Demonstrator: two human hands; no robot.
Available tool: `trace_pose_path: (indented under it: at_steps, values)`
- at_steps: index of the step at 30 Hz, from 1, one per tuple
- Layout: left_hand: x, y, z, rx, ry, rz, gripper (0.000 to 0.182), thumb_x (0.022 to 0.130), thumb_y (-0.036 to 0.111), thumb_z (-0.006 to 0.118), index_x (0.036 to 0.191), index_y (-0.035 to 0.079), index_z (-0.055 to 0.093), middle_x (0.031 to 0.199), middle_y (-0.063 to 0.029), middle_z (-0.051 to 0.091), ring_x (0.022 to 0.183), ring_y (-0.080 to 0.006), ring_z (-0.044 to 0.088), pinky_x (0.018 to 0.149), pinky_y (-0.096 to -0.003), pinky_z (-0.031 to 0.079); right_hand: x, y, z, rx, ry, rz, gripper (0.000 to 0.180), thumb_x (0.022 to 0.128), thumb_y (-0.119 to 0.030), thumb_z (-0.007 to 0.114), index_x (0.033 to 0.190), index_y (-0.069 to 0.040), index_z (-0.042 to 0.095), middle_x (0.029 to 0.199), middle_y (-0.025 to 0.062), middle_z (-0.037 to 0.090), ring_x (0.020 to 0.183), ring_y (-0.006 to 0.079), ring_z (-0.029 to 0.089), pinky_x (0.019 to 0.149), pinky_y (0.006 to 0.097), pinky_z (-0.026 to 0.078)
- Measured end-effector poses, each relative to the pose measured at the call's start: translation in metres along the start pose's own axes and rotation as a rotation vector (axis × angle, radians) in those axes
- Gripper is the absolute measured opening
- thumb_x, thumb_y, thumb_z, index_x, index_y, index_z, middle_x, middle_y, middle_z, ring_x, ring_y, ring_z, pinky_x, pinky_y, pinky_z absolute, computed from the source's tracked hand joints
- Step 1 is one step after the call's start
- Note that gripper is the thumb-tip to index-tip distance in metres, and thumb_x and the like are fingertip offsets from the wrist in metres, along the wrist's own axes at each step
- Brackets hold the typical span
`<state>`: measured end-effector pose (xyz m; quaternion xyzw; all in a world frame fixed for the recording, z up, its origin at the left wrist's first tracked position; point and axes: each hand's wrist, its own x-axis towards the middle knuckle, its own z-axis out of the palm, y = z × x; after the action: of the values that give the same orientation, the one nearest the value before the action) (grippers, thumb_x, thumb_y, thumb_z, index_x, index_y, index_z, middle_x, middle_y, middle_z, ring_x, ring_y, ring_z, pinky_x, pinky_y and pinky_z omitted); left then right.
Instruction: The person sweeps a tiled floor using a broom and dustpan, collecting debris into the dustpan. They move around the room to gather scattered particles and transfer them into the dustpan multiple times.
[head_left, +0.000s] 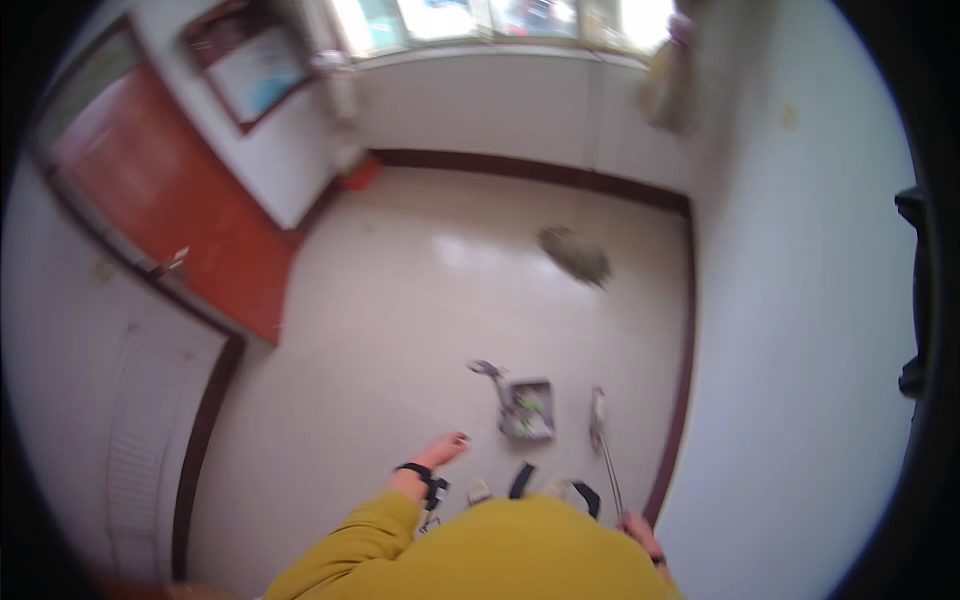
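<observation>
My right hand (639, 529), at the lower right, is closed around the thin metal handle (613, 476) of a long tool. Its pale and reddish head (597, 412), seen narrow and blurred, lies towards the floor; it may be a broom. Left of it, a dark grey dustpan-like tray (553, 412) holds green and whitish bits. A grey curved piece (486, 367) sticks out beyond the tray's upper left. My left hand (448, 448) hangs left of the tray, apart from it, with fingers curled; motion blur hides whether anything is between them.
A blurred grey-green clump or mat (576, 256) lies on the pale floor (375, 300) farther ahead. An orange-red door (187, 210) stands at the left, and a red object (361, 174) sits by the far left corner. A bare wall (795, 300) runs along the right.
</observation>
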<state>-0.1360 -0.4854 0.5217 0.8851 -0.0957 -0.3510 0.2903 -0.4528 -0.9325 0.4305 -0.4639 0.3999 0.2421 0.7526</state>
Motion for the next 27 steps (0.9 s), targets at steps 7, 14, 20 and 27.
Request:
trace_pose_path:
  at_steps: [7,14,20,27]
  values:
    - [-0.04,-0.071,0.048,-0.17,-0.016,-0.266,0.036,0.081,0.017,0.057,0.113,-0.001,0.057,0.092,-0.0153,0.065,0.069,-0.019,0.065,0.065,-0.0302,0.051,-0.017,-0.004,-0.035,0.35,0.257,0.218,0.056,0.085,-0.007,0.047,0.135,-0.018,0.023,0.053,0.0025,0.04,0.041,0.0152,0.042,0.039,0.0316,0.039]
    - [-0.111,-0.134,0.046,-0.251,-0.111,-0.442,0.036,0.082,0.017,0.058,0.113,-0.001,0.057,0.089,-0.0146,0.066,0.07,-0.0181,0.065,0.064,-0.0291,0.05,0.042,0.046,0.012,0.588,0.377,0.223,0.019,0.082,-0.003,0.046,0.097,-0.012,0.038,0.055,0.0057,0.043,0.042,0.0184,0.045,0.037,0.0334,0.041]
    - [-0.089,-0.106,-0.022,-0.164,-0.075,-0.263,0.035,0.083,0.016,0.058,0.113,-0.002,0.056,0.09,-0.0141,0.065,0.073,-0.0173,0.064,0.068,-0.0297,0.05,0.022,0.015,0.142,0.435,0.439,0.224,0.057,0.084,-0.004,0.045,0.136,-0.015,0.022,0.055,0.0076,0.048,0.042,0.0195,0.048,0.037,0.0342,0.042]
    - [-0.035,-0.099,-0.043,-0.053,-0.268,-0.142,0.033,0.083,0.017,0.057,0.11,-0.002,0.058,0.088,-0.016,0.066,0.07,-0.0186,0.064,0.067,-0.0299,0.05,-0.074,0.04,0.18,0.517,0.193,0.132,0.077,0.084,-0.005,0.051,0.144,-0.019,0.006,0.056,0.0058,0.046,0.044,0.0151,0.046,0.038,0.0323,0.041]
